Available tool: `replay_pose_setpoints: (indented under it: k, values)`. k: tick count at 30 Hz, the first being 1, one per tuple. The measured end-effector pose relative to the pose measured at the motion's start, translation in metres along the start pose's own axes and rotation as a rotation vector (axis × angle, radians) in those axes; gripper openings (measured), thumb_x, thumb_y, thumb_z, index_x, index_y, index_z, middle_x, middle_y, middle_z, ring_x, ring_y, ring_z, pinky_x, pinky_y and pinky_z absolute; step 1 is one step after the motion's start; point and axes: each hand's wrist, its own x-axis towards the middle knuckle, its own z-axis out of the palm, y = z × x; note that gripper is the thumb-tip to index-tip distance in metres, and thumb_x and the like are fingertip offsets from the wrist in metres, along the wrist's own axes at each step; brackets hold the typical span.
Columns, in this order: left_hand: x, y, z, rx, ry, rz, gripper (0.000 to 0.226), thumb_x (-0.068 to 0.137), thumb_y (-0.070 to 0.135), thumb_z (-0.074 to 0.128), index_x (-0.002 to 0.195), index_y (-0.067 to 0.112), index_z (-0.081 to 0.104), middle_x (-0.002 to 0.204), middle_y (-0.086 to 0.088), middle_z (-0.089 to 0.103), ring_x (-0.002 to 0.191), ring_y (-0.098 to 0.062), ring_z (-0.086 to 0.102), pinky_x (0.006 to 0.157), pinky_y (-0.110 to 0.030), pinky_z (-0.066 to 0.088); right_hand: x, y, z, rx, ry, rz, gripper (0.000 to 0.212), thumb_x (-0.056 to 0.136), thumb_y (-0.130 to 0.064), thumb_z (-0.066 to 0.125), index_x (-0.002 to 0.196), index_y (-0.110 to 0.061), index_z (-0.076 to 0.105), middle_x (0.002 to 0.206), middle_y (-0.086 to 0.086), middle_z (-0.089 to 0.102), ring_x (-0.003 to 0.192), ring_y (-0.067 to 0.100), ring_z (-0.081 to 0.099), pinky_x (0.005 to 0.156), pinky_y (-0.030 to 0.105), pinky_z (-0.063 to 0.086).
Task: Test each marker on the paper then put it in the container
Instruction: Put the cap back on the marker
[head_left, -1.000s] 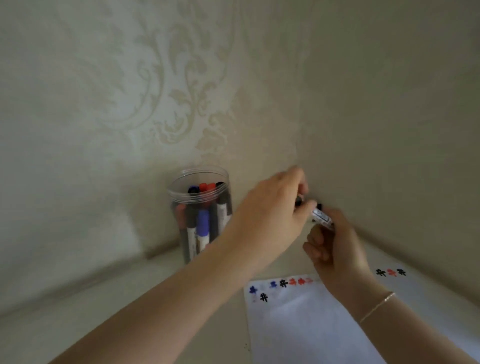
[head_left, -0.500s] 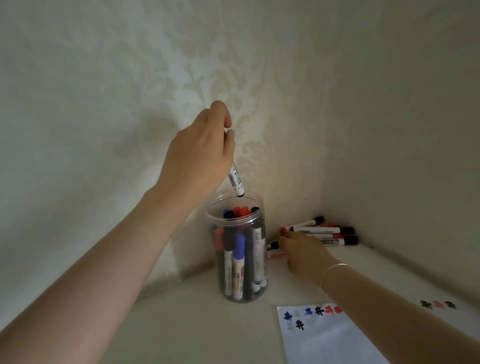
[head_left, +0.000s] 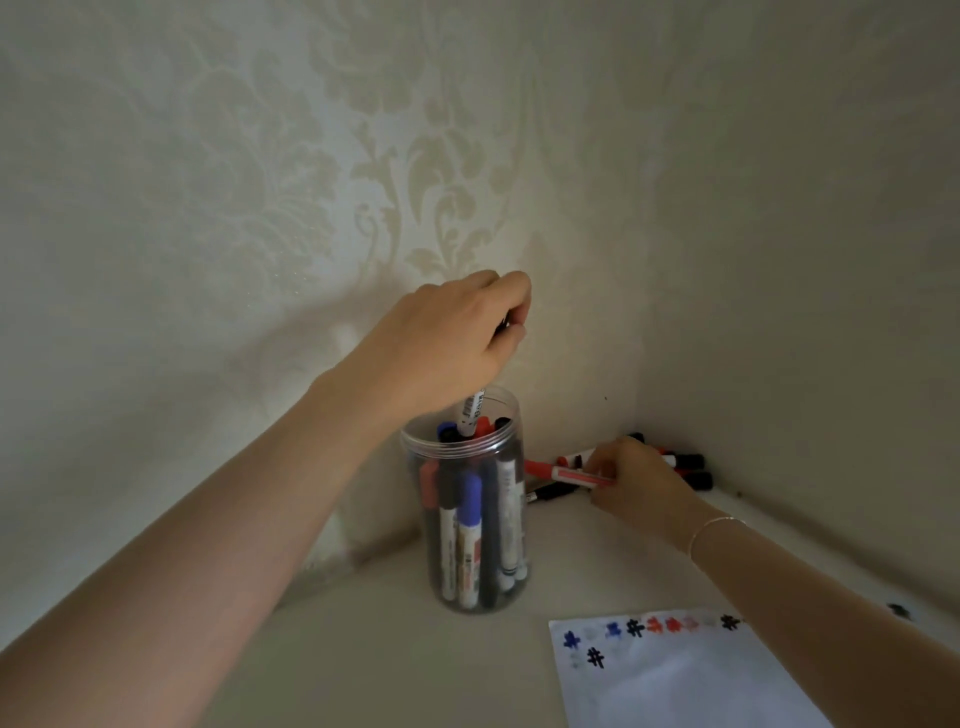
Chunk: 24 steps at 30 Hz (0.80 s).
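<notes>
My left hand (head_left: 447, 348) hovers over the clear plastic container (head_left: 467, 597) and pinches the top of a white marker (head_left: 471, 410), whose lower end dips into the container's mouth. Several red, blue and black markers stand inside it. My right hand (head_left: 639, 488) is in the corner and holds a red marker (head_left: 563, 473) lifted off the pile of loose markers (head_left: 685, 467). The white paper (head_left: 685, 680) lies at the lower right with blue, black and red test marks along its top edge.
Patterned wallpapered walls meet in a corner right behind the container and the marker pile. The pale tabletop (head_left: 363, 649) runs to both walls. A thin bracelet (head_left: 711, 527) circles my right wrist.
My left hand has lowered the white marker from above the container into its mouth. My right hand has picked a red marker out of the corner pile.
</notes>
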Motion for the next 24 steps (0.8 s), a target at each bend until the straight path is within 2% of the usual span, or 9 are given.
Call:
replay_pose_setpoints:
  k: [2, 5, 7, 10, 13, 15, 17, 20, 24]
  values:
    - [0.001, 0.001, 0.002, -0.033, -0.005, 0.011, 0.009, 0.097, 0.029, 0.046, 0.094, 0.022, 0.05, 0.084, 0.005, 0.054, 0.067, -0.015, 0.055, 0.062, -0.031, 0.046, -0.001, 0.001, -0.005, 0.065, 0.053, 0.006, 0.007, 0.08, -0.014, 0.07, 0.082, -0.021, 0.067, 0.095, 0.005, 0.061, 0.076, 0.015, 0.054, 0.062, 0.021, 0.036]
    - [0.004, -0.002, 0.002, -0.05, -0.013, -0.024, 0.009, 0.098, 0.027, 0.045, 0.095, 0.02, 0.049, 0.08, 0.006, 0.052, 0.064, -0.011, 0.051, 0.059, -0.026, 0.039, -0.003, -0.001, -0.009, 0.124, 0.066, 0.0, 0.009, 0.081, -0.012, 0.07, 0.09, -0.013, 0.071, 0.094, 0.007, 0.056, 0.077, 0.016, 0.052, 0.058, 0.019, 0.035]
    - [0.005, -0.007, 0.001, -0.062, -0.003, -0.066, 0.009, 0.098, 0.026, 0.045, 0.095, 0.018, 0.047, 0.073, 0.01, 0.048, 0.061, -0.008, 0.048, 0.057, -0.028, 0.035, -0.004, -0.002, -0.01, 0.125, 0.052, -0.012, 0.013, 0.082, -0.012, 0.069, 0.095, -0.012, 0.071, 0.093, 0.005, 0.052, 0.075, 0.014, 0.05, 0.051, 0.011, 0.033]
    - [0.005, -0.012, 0.001, -0.039, -0.03, -0.099, 0.011, 0.098, 0.024, 0.045, 0.095, 0.015, 0.049, 0.066, 0.011, 0.045, 0.059, -0.01, 0.048, 0.058, -0.03, 0.036, -0.006, -0.005, -0.01, 0.154, 0.048, -0.013, 0.013, 0.082, -0.01, 0.069, 0.095, -0.013, 0.069, 0.09, 0.002, 0.05, 0.068, 0.006, 0.046, 0.05, 0.004, 0.035]
    - [0.001, -0.013, 0.007, -0.011, -0.145, -0.121, 0.014, 0.097, 0.028, 0.048, 0.093, 0.016, 0.052, 0.068, 0.008, 0.051, 0.062, -0.013, 0.052, 0.055, -0.026, 0.036, -0.007, -0.007, -0.009, 0.149, 0.05, -0.019, 0.012, 0.082, -0.011, 0.069, 0.094, -0.014, 0.068, 0.088, -0.001, 0.048, 0.066, 0.0, 0.042, 0.052, 0.002, 0.035]
    - [-0.004, -0.013, 0.014, -0.113, -0.288, -0.191, 0.019, 0.096, 0.034, 0.051, 0.089, 0.017, 0.055, 0.069, 0.006, 0.058, 0.063, -0.014, 0.058, 0.056, -0.023, 0.042, -0.008, -0.007, -0.009, 0.144, 0.056, -0.014, 0.01, 0.082, -0.01, 0.069, 0.089, -0.017, 0.065, 0.09, 0.001, 0.049, 0.066, 0.002, 0.043, 0.054, 0.003, 0.036]
    - [-0.011, -0.013, 0.02, -0.229, -0.431, -0.269, 0.028, 0.097, 0.038, 0.047, 0.086, 0.017, 0.061, 0.072, 0.002, 0.065, 0.065, -0.014, 0.063, 0.064, -0.029, 0.051, -0.009, -0.006, -0.009, 0.159, 0.052, -0.001, 0.012, 0.083, -0.01, 0.068, 0.084, -0.02, 0.061, 0.091, 0.002, 0.052, 0.067, 0.004, 0.046, 0.053, 0.007, 0.037]
    - [-0.016, -0.015, 0.018, -0.285, -0.519, -0.339, 0.036, 0.101, 0.035, 0.038, 0.087, 0.018, 0.067, 0.084, 0.001, 0.068, 0.078, -0.016, 0.066, 0.076, -0.033, 0.051, -0.012, 0.0, -0.012, 0.205, 0.045, 0.049, 0.008, 0.084, -0.01, 0.067, 0.09, -0.015, 0.065, 0.087, 0.003, 0.056, 0.068, 0.009, 0.051, 0.054, 0.012, 0.04]
    - [-0.02, -0.021, 0.01, -0.382, -0.553, -0.397, 0.013, 0.097, 0.033, 0.05, 0.096, 0.023, 0.058, 0.092, 0.0, 0.07, 0.076, -0.014, 0.07, 0.081, -0.041, 0.056, -0.01, 0.004, -0.016, 0.513, 0.126, 0.182, 0.012, 0.08, -0.001, 0.069, 0.087, -0.009, 0.065, 0.076, 0.008, 0.06, 0.057, 0.011, 0.052, 0.051, 0.017, 0.042]
